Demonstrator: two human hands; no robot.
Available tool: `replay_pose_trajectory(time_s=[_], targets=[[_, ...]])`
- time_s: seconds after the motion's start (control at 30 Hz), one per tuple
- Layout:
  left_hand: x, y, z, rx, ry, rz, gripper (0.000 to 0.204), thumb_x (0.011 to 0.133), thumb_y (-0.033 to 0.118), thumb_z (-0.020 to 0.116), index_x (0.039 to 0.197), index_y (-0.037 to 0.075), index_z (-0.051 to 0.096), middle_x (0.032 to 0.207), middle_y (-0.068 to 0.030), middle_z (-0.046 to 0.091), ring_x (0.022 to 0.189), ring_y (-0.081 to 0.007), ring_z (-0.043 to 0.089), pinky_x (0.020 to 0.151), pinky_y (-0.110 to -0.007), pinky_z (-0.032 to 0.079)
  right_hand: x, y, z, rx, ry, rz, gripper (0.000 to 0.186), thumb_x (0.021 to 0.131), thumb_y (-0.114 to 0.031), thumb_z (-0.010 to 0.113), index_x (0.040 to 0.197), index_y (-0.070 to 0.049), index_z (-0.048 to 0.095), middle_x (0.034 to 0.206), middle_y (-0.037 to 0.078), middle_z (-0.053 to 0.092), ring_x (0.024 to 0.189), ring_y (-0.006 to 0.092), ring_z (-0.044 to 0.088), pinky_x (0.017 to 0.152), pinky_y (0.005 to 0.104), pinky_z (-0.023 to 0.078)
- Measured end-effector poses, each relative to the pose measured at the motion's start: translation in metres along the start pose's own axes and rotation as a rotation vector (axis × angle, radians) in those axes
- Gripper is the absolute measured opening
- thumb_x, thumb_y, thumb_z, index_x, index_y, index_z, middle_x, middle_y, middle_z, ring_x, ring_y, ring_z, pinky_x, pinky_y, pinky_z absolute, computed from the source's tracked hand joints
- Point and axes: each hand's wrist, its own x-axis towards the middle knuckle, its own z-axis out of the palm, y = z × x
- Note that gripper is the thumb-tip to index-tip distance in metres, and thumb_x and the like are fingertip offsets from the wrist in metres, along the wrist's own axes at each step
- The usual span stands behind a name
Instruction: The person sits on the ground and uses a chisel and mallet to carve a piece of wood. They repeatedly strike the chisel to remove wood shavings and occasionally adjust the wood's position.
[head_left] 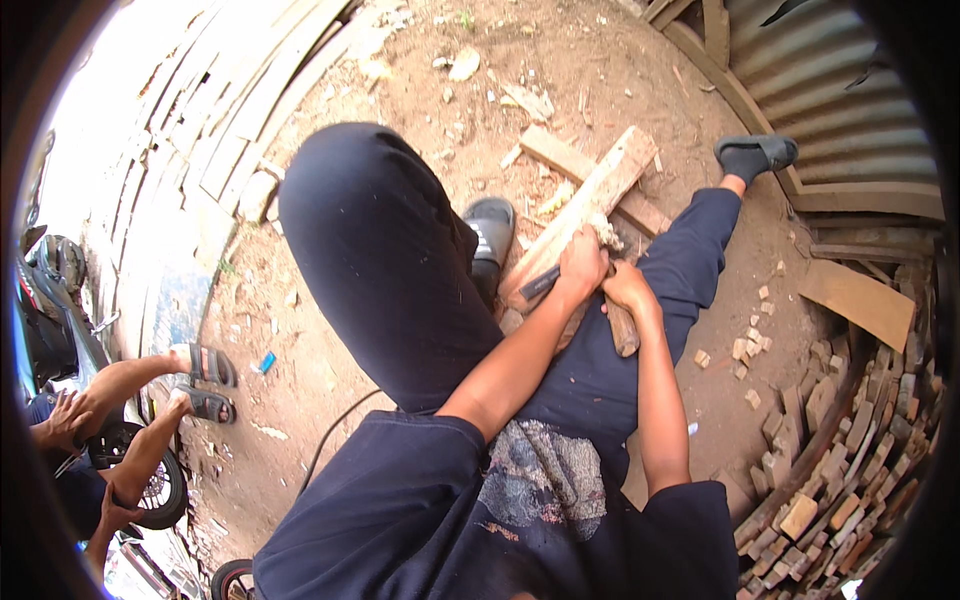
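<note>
Between my legs, a long pale board lies across a shorter plank on the dirt. My left hand is closed over the board, gripping a dark, narrow tool whose end sticks out toward the lower left. Pale shavings or splintered wood show just beyond its knuckles. Right beside it, my right hand is wrapped around a thick wooden handle hanging down over my right thigh. The far ends of both tools are partly hidden by my hands.
Another person's legs and hands rest beside a parked motorbike at left. Stacked wood offcuts, a tan sheet and a corrugated metal wall line the right. A blue scrap and small blocks lie on the ground.
</note>
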Motion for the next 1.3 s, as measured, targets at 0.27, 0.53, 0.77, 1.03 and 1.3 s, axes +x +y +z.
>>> replay_pose_trajectory(time_s=[0.27, 0.53, 0.77, 1.03, 1.3], targets=[[-0.002, 0.003, -0.007, 0.106, 0.055, 0.104, 0.036, 0.074, 0.013, 0.065, 0.102, -0.005, 0.051, 0.102, -0.0261, 0.057, 0.095, -0.0408, 0.059, 0.082, -0.047, 0.05, 0.014, 0.022, -0.004, 0.295, -0.081, 0.112, 0.043, 0.079, -0.009, 0.055, 0.112, 0.017, 0.048, 0.084, 0.026, 0.062, 0.053, 0.0308, 0.065, 0.044, 0.0393, 0.051], [0.003, -0.001, -0.008, 0.099, 0.09, 0.121, 0.036, 0.074, 0.019, 0.068, 0.093, -0.01, 0.057, 0.087, -0.0296, 0.062, 0.084, -0.043, 0.062, 0.075, -0.049, 0.05, 0.012, 0.023, -0.007, 0.359, -0.063, 0.076, 0.029, 0.083, -0.011, 0.057, 0.099, 0.012, 0.05, 0.075, 0.02, 0.059, 0.048, 0.0282, 0.061, 0.041, 0.0394, 0.051], [0.002, 0.013, -0.014, 0.04, 0.053, 0.205, 0.032, 0.075, 0.022, 0.071, 0.083, -0.006, 0.059, 0.086, -0.0276, 0.063, 0.083, -0.0426, 0.062, 0.074, -0.047, 0.05, 0.022, 0.03, -0.005, 0.336, -0.106, 0.07, 0.042, 0.079, -0.007, 0.053, 0.107, 0.024, 0.047, 0.089, 0.028, 0.062, 0.056, 0.0328, 0.066, 0.044, 0.0402, 0.052], [-0.001, 0.04, -0.036, -0.171, 0.098, 0.306, 0.033, 0.073, 0.021, 0.074, 0.082, -0.008, 0.061, 0.077, -0.0275, 0.063, 0.074, -0.0387, 0.065, 0.066, -0.043, 0.05, -0.014, -0.003, -0.013, 0.365, -0.159, 0.019, 0.028, 0.089, -0.01, 0.051, 0.101, 0.015, 0.052, 0.07, 0.019, 0.06, 0.049, 0.0284, 0.061, 0.041, 0.04, 0.05], [0.022, 0.027, -0.011, -0.329, 0.138, 0.335, 0.036, 0.07, 0.022, 0.072, 0.084, -0.009, 0.061, 0.077, -0.0293, 0.063, 0.073, -0.0395, 0.065, 0.065, -0.043, 0.05, 0.081, 0.036, -0.006, 0.389, -0.451, 0.381, 0.022, 0.091, -0.011, 0.053, 0.105, 0.006, 0.056, 0.081, 0.017, 0.065, 0.061, 0.0236, 0.066, 0.054, 0.0328, 0.057]])
